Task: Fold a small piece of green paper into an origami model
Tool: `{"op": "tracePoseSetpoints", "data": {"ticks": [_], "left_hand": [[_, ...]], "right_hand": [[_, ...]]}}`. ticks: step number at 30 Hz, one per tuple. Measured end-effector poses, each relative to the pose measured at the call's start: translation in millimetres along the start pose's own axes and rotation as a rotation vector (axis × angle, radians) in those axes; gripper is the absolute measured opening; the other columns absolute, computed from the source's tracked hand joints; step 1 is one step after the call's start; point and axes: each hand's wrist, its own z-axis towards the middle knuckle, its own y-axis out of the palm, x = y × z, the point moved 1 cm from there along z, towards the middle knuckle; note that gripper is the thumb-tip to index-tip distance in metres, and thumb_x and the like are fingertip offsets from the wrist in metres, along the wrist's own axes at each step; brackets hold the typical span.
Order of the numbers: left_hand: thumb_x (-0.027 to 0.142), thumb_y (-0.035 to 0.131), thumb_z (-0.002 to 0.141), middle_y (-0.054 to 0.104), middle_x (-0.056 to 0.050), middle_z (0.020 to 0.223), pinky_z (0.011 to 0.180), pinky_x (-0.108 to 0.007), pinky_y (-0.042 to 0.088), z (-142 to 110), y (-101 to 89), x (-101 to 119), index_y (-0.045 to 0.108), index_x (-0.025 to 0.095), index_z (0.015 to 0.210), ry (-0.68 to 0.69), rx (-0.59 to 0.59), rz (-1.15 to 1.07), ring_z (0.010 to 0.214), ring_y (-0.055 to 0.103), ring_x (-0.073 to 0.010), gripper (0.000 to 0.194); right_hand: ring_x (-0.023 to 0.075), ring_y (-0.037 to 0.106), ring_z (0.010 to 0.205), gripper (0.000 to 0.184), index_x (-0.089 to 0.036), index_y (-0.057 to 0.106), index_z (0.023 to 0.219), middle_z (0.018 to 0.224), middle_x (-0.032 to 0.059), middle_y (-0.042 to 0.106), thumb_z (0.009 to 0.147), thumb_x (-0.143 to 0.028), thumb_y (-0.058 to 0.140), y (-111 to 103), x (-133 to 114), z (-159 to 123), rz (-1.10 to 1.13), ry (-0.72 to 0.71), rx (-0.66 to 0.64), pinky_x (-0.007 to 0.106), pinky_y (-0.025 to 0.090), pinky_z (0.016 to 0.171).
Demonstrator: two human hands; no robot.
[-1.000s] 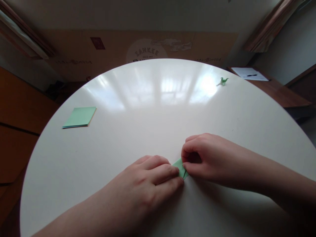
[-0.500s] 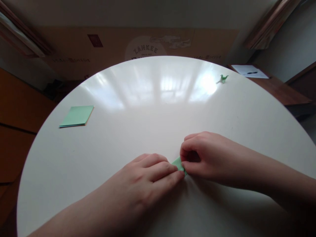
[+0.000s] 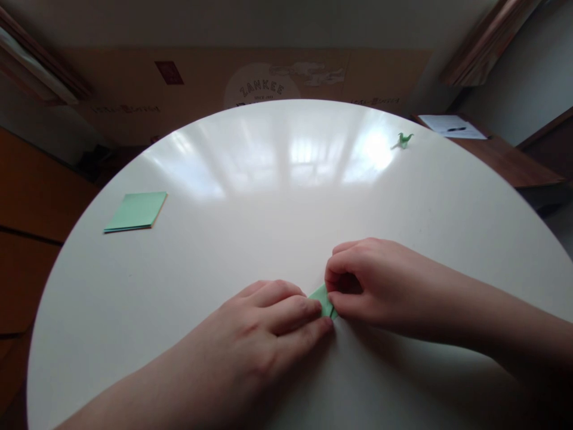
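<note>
Green folded paper, left fingers atop it, grip unclear, right fingers pinching it

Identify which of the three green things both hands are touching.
The small folded paper, partly covered by the left hand and right hand. The square stack at left and the tiny figure at far right are untouched.

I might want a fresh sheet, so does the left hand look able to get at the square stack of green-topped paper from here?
Probably yes: nothing visible stands between the left hand and the square green-topped paper stack, though it would first have to leave the small folded green paper it touches.
</note>
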Motion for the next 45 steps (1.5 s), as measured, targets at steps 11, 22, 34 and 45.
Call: {"op": "tracePoseSetpoints", "data": {"ticks": [11,22,34,45], "left_hand": [[0.012,0.044,0.098,0.072,-0.008,0.111,0.093,-0.033,0.049,0.1,-2.0,2.3,0.067,0.018,0.112,-0.02,-0.001,-0.019,0.098,0.062,-0.021,0.028],[0.013,0.034,0.103,0.072,-0.009,0.109,0.09,-0.033,0.048,-1.2,-0.5,0.1,0.063,0.013,0.118,-0.021,-0.006,-0.011,0.095,0.06,-0.0212,0.033],[0.015,0.033,0.104,0.069,-0.008,0.114,0.089,-0.034,0.045,-0.7,1.3,-0.1,0.063,0.014,0.115,0.0,-0.028,0.02,0.095,0.057,-0.021,0.031],[0.014,0.045,0.099,0.069,-0.006,0.116,0.094,-0.033,0.045,-3.7,4.8,-2.8,0.064,0.018,0.112,-0.029,-0.017,-0.058,0.1,0.058,-0.0203,0.023]], "right_hand": [[0.0149,0.058,0.063,0.012,-0.021,0.068,0.068,0.074,0.0011,0.071,0.079,-0.023,0.064,0.6,0.3,-0.4,0.009,-0.006,0.0,0.026,0.037,0.057],[0.0138,0.058,0.062,0.011,-0.022,0.067,0.067,0.073,-0.0013,0.071,0.077,-0.023,0.063,0.6,0.2,0.1,0.001,-0.004,0.002,0.026,0.037,0.055],[0.0134,0.058,0.062,0.012,-0.022,0.066,0.066,0.072,-0.0025,0.071,0.077,-0.024,0.062,1.2,-0.3,2.5,-0.029,0.003,0.005,0.026,0.037,0.055],[0.0131,0.058,0.062,0.013,-0.023,0.066,0.065,0.07,-0.0031,0.07,0.077,-0.024,0.062,1.3,0.1,1.1,-0.015,-0.006,0.005,0.026,0.037,0.055]]}}
